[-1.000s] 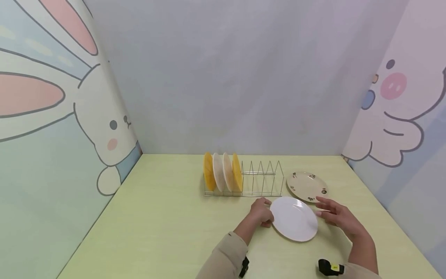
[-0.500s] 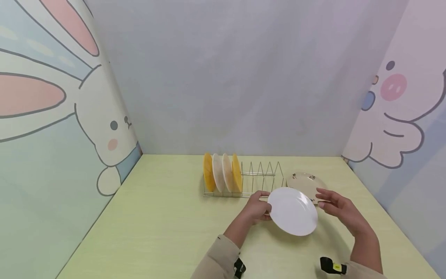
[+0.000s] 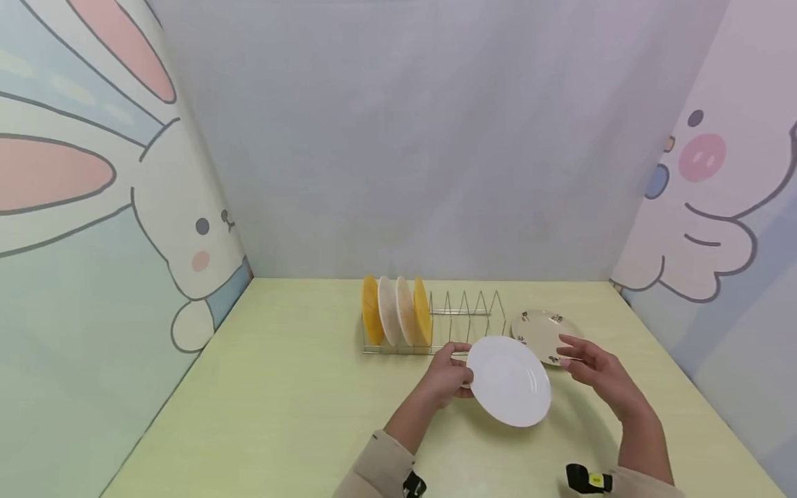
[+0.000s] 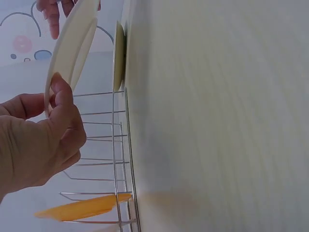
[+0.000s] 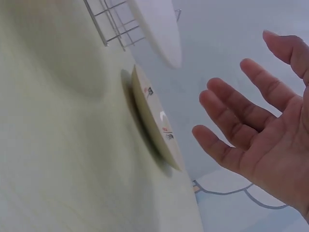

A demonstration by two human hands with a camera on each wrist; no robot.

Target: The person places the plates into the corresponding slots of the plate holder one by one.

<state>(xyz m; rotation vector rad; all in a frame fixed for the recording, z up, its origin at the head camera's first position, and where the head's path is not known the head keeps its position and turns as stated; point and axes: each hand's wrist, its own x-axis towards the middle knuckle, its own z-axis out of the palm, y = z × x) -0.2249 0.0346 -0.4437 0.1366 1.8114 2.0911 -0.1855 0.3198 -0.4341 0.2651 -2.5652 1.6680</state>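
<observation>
A plain white plate [image 3: 509, 382] is raised off the table and tilted, its left rim pinched between the thumb and fingers of my left hand [image 3: 447, 375]. In the left wrist view, the left hand [image 4: 46, 137] grips the edge of this plate [image 4: 72, 48], whose underside shows. My right hand [image 3: 600, 373] hovers to the right of the plate, fingers apart and touching nothing. The right wrist view shows that hand [image 5: 270, 121] with loosely bent fingers. Behind it, a cream plate with small printed motifs [image 3: 540, 333] lies flat on the table.
A wire dish rack [image 3: 467, 312] stands at the back. In its left part, two yellow plates and two pale plates stand upright, among them the outer yellow plate [image 3: 371, 311]. Bare slots are on the rack's right. Walls with cartoon figures border the table [image 3: 280, 415].
My left hand has lifted the white plate off the table, tilted it, and moved slightly left. My right hand has come away from the plate's right rim and stays nearby.
</observation>
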